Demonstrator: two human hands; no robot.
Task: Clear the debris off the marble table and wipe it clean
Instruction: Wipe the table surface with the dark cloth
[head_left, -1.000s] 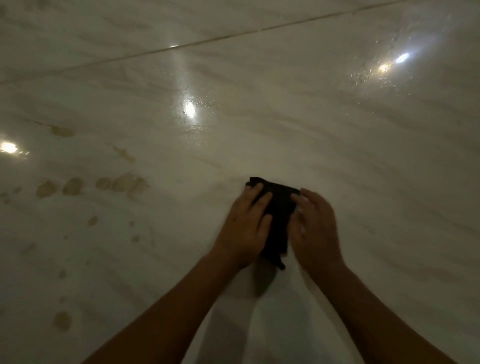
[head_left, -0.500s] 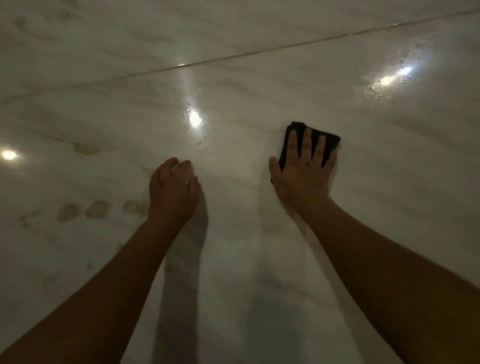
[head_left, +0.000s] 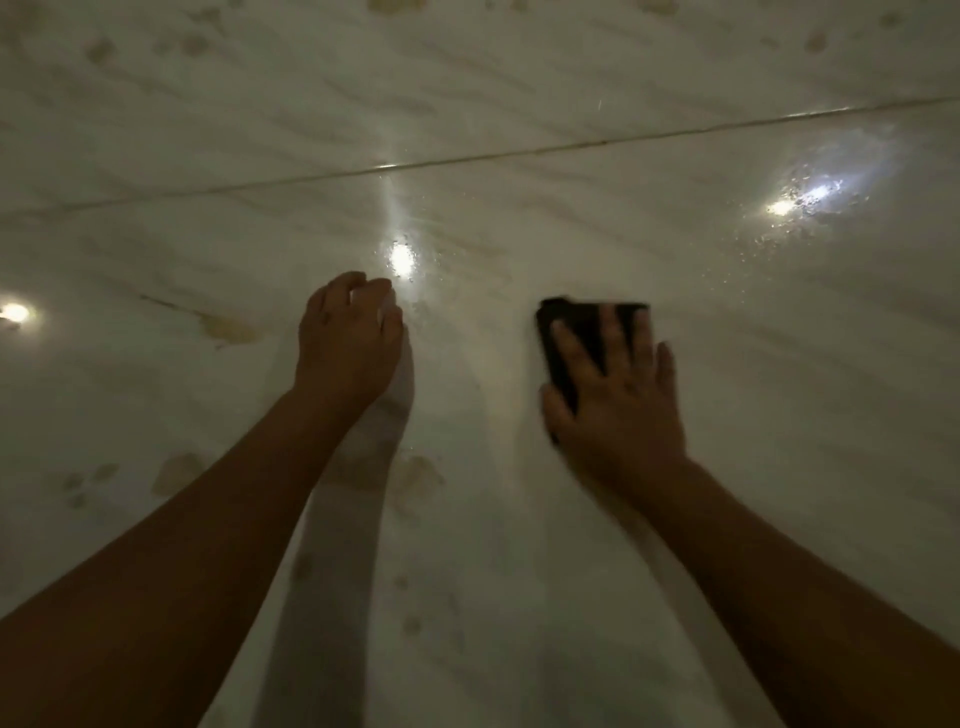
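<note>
Where our right hand (head_left: 623, 410) lies flat, fingers spread, it presses one dark cloth (head_left: 587, 312) to the table (head_left: 779, 364) — long axis pointing away from us, toward the single seam (head_left: 519, 152). Our left hand (head_left: 348, 343) is curled; whether it holds anything we cannot tell. Several brown stains (head_left: 234, 328) — some faint — dot the table.
</note>
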